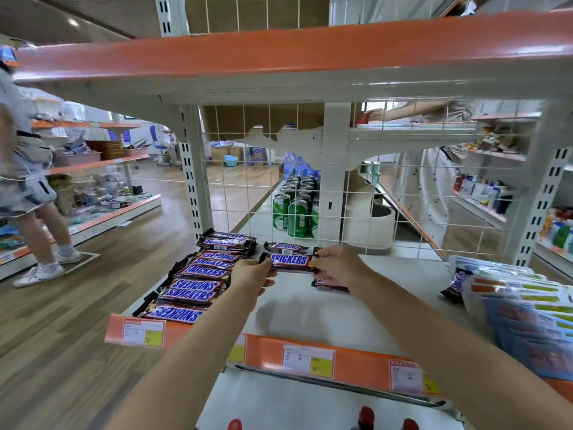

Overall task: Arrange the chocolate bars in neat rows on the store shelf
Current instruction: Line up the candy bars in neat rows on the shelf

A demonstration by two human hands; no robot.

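A brown Snickers bar [290, 262] is held level just above the white shelf [310, 315]. My left hand [251, 274] pinches its left end and my right hand [336, 265] grips its right end. A row of several Snickers bars [193, 285] lies along the shelf's left side, from the front edge to the back. One more bar [285, 247] lies behind the held one. Another bar [330, 286] sits under my right hand, partly hidden. A lone bar [455, 283] leans against packets at the right.
Blue and white packets [521, 308] are stacked on the shelf's right side. A wire grid [279, 187] backs the shelf, with green cans [296, 212] behind it. An orange-edged shelf [279, 54] hangs overhead. Price labels [308, 358] line the front rail. A person [28, 181] stands in the left aisle.
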